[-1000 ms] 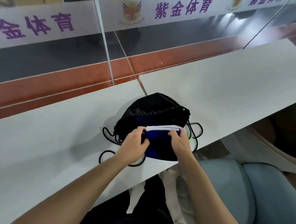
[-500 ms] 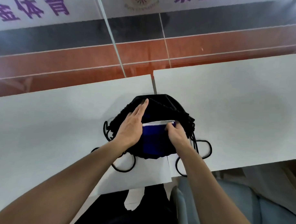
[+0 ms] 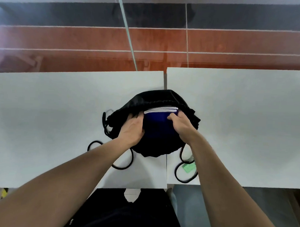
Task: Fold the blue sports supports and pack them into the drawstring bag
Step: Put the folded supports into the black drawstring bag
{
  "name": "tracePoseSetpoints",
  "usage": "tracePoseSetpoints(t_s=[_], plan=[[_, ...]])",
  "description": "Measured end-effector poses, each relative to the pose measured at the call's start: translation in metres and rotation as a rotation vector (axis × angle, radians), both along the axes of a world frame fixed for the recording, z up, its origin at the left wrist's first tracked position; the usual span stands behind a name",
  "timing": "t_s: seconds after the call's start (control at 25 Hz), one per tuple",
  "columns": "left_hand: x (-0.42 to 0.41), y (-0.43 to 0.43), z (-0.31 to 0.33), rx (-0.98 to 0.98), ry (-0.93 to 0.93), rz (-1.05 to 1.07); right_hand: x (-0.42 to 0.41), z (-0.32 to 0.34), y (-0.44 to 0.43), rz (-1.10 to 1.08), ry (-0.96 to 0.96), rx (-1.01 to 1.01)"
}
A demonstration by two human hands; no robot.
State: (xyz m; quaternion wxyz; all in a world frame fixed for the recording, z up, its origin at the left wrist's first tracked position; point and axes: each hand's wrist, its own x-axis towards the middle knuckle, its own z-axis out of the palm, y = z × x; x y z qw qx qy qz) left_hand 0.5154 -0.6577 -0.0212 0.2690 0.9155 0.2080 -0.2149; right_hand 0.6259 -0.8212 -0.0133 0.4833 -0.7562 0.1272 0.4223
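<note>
White tabletop (image 3: 43,118); white-edged folded blue supports (image 3: 160,119) inside black bag (image 3: 156,98)

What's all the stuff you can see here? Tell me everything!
Bag: one, black, on the seam between the tables.
Supports: one folded stack, blue with white edges, in the bag's mouth.
Cords: black loops, on the tables on both sides of the bag.
Tag: one, green, by the right cord.
Tables: two, white, side by side.
Left hand: grips the bag's rim.
Right hand: grips the supports.
</note>
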Motion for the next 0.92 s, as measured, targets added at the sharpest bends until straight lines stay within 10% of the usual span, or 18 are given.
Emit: tracePoseSetpoints(t_s=[0.2, 0.68, 0.92], plan=[[-0.008, 0.001, -0.01, 0.099, -0.022, 0.001, 0.017, -0.012, 0.007, 0.13, 0.017, 0.054], [-0.015, 0.013, -0.024, -0.031, 0.139, 0.02, 0.023, -0.025, 0.005, 0.506, -0.568, -0.605], [-0.011, 0.003, -0.018, 0.119, 0.023, -0.009, -0.042, -0.02, -0.015, 0.562, -1.183, -0.509]])
